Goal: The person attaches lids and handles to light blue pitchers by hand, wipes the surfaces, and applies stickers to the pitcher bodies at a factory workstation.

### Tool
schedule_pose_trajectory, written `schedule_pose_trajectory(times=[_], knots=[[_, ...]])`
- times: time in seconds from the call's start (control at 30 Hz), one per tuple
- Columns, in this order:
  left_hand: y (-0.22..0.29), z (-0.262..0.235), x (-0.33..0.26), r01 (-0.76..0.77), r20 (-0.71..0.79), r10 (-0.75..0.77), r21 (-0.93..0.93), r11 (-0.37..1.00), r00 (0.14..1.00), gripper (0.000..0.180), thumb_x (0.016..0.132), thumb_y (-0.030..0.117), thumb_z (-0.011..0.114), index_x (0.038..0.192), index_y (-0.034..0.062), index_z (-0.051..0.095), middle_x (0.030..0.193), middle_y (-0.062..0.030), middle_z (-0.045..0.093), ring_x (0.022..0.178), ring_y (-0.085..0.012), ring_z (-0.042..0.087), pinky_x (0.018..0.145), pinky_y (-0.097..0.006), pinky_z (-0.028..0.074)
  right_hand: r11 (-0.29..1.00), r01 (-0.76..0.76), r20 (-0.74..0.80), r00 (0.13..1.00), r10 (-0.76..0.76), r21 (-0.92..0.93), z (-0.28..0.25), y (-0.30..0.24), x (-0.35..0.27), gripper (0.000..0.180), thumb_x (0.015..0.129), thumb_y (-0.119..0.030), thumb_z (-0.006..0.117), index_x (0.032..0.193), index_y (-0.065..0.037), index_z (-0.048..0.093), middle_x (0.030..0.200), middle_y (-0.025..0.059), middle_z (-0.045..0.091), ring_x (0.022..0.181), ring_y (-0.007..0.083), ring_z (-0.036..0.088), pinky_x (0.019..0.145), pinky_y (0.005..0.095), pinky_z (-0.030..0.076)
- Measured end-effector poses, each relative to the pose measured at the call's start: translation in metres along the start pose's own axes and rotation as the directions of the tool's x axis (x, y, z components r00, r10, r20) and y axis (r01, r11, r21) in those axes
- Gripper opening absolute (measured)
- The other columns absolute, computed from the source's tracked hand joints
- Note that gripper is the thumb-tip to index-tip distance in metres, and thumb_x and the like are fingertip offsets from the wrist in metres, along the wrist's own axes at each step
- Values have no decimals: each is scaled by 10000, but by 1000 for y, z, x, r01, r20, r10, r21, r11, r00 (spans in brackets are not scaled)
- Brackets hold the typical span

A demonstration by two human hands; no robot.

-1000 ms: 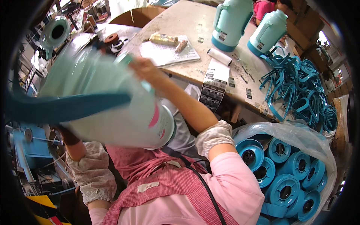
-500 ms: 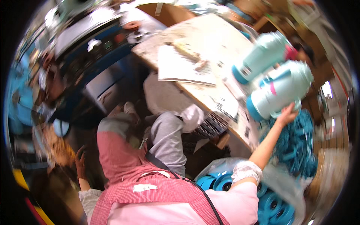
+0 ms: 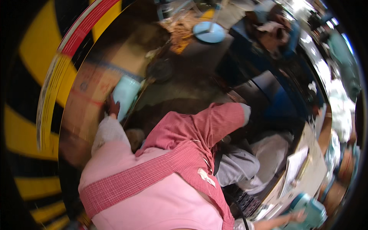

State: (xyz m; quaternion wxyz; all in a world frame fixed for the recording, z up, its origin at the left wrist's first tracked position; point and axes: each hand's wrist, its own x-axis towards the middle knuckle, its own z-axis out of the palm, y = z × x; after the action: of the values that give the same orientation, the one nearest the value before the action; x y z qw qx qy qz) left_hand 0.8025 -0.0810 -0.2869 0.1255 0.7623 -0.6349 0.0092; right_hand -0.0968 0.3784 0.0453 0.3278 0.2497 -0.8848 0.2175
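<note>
At the left, my left hand (image 3: 111, 106), in a dark glove, is closed around one side of a pale mint-green cylinder (image 3: 127, 93). The cylinder looks smooth and tilted, with its lower part against brown cardboard. Far off at the lower right, my bare right hand (image 3: 297, 216) touches a mint-green vacuum jug (image 3: 315, 210) with a darker teal end, on or beside the worktable (image 3: 311, 163). Motion smears the fingers of that hand, so their grip on the jug is unclear.
Cardboard (image 3: 86, 90) lies along my left side, bordered by a yellow-and-black striped barrier (image 3: 38, 65). A round blue stool (image 3: 209, 32) stands ahead. Papers (image 3: 293, 168) lie on the table. Dark blue machinery (image 3: 268, 97) is to the right, and a person (image 3: 272, 32) appears farther back.
My view has swung left. My left hand, empty and with fingers apart before, now grips the mint-green cylinder. My right hand, earlier on a jug's handle, now appears at the lower right edge.
</note>
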Motion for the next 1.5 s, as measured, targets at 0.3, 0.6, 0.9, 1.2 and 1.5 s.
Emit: schedule_pose_trajectory(times=[0.3, 0.6, 0.9, 1.2, 1.5], knots=[[71, 32, 130, -622, 428, 715, -359, 696, 553, 522, 600, 221, 731, 1048, 54, 523, 1119, -178, 518, 1024, -345, 488, 851, -411, 389, 724, -143, 603, 672, -429, 675, 99, -292, -103, 250, 836, -214, 581, 1037, -70, 619, 926, 103, 634, 849, 231, 610, 742, 345, 494], [313, -223, 84, -982, 7, 982, 6, 186, 186, 172, 648, 88, 630, 795, 47, 552, 859, -146, 518, 829, -363, 499, 832, -443, 409, 114, -986, 776, 21, -630, 120, 93, -500, -209, 654, 891, -353, 543, 1360, 0, 255, 1236, 206, 484, 946, 278, 604, 702, 338, 556], [502, -278, 19, -312, -618, 668, -593, -742, -413, 170, 762, 152, 593, 921, 117, 642, 998, -51, 599, 900, -222, 566, 829, -376, 451, 363, -513, 525, 848, 74, 778, 84, -356, -204, 248, 876, -133, 528, 1073, 14, 557, 976, 101, 626, 854, 188, 581, 757, 324, 477], [649, -326, 91, -523, -275, 924, -846, -101, 265, 472, 957, 399, 385, 1321, 101, 419, 960, 2, 553, 704, -74, 474, 554, -203, 394, 665, 99, -21, 992, -124, 741, 57, -308, -177, 368, 772, -56, 566, 1139, -40, 554, 1154, 172, 562, 937, 293, 598, 790, 334, 499], [600, -343, 39, -917, -538, 840, -300, -265, -67, 224, 792, 156, 655, 963, 13, 639, 1121, -125, 567, 1121, -285, 482, 948, -392, 370, 735, 361, 27, 889, -458, 574, 130, -284, -191, 243, 705, -40, 573, 933, -93, 640, 920, 53, 638, 892, 251, 597, 774, 332, 482]])
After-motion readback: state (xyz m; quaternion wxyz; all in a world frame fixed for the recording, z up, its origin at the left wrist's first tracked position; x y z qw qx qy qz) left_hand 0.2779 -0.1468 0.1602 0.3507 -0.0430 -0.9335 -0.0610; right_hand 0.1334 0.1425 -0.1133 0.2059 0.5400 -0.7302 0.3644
